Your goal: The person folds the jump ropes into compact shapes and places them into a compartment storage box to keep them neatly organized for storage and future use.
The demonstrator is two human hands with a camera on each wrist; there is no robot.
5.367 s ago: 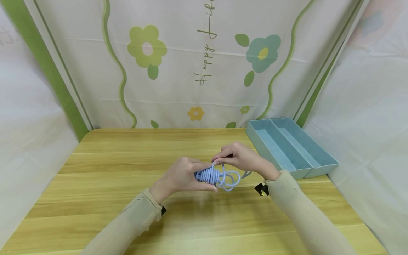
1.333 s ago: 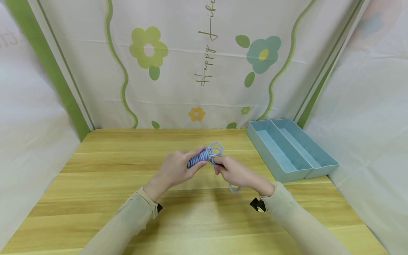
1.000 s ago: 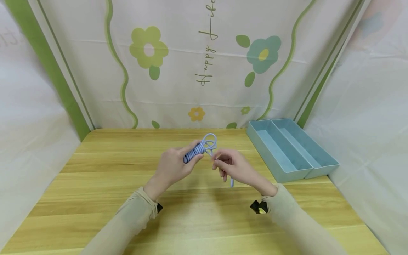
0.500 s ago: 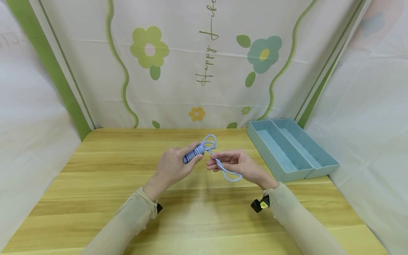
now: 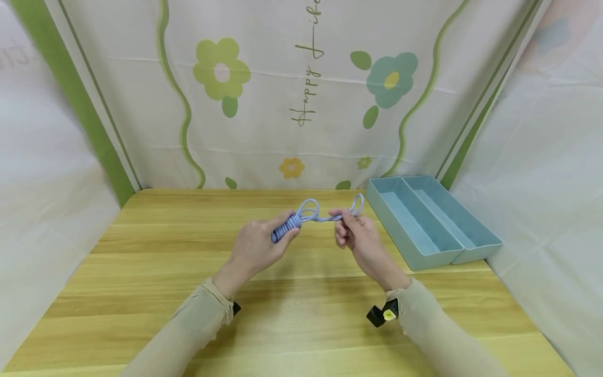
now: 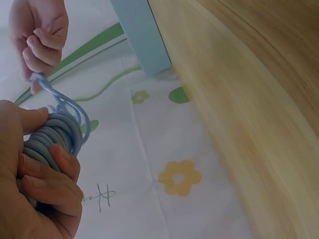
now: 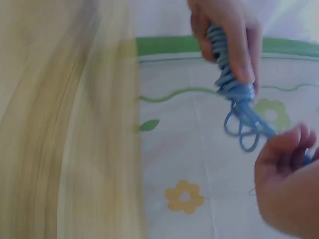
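A light blue cable (image 5: 288,226) is wound into a tight bundle, and my left hand (image 5: 256,246) grips that bundle (image 6: 52,139) above the middle of the wooden table (image 5: 188,293). Small loops (image 5: 308,209) stick out of the bundle's far end (image 7: 241,127). My right hand (image 5: 358,238) pinches the free end of the cable (image 5: 358,203) and holds it up to the right of the bundle, so a short stretch runs taut between the hands. In the right wrist view the bundle (image 7: 224,59) hangs from the left hand's fingers (image 7: 244,45).
A light blue two-compartment tray (image 5: 431,220) lies at the table's back right. A floral cloth backdrop (image 5: 301,94) closes the back and both sides. A small black and yellow tag (image 5: 381,315) sits at the right cuff.
My right hand has lifted the cable's free end from low beside the bundle up and to the right, pulling it taut. The left hand has kept the bundle nearly still.
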